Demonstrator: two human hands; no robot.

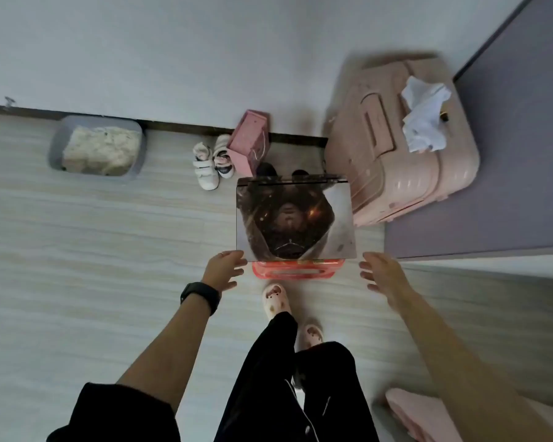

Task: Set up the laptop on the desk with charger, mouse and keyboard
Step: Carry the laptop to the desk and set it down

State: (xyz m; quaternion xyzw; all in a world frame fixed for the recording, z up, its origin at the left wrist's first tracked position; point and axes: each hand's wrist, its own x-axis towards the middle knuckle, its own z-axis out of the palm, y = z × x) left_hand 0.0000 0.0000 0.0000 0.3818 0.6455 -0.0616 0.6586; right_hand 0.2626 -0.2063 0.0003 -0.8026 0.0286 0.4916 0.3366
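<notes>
A closed laptop with a dark picture sticker on its lid lies flat on a low red stool on the floor in front of me. My left hand, with a black band on its wrist, touches the laptop's near left corner, thumb on top of the edge and fingers spread below. My right hand hovers just off the near right corner, fingers straight and spread, holding nothing. No charger, mouse or keyboard shows.
A pink suitcase with crumpled white paper on it stands right of the laptop, on a grey mat. Small white shoes and a pink bag sit by the wall. A grey basin is at left. My slippered feet stand near the stool.
</notes>
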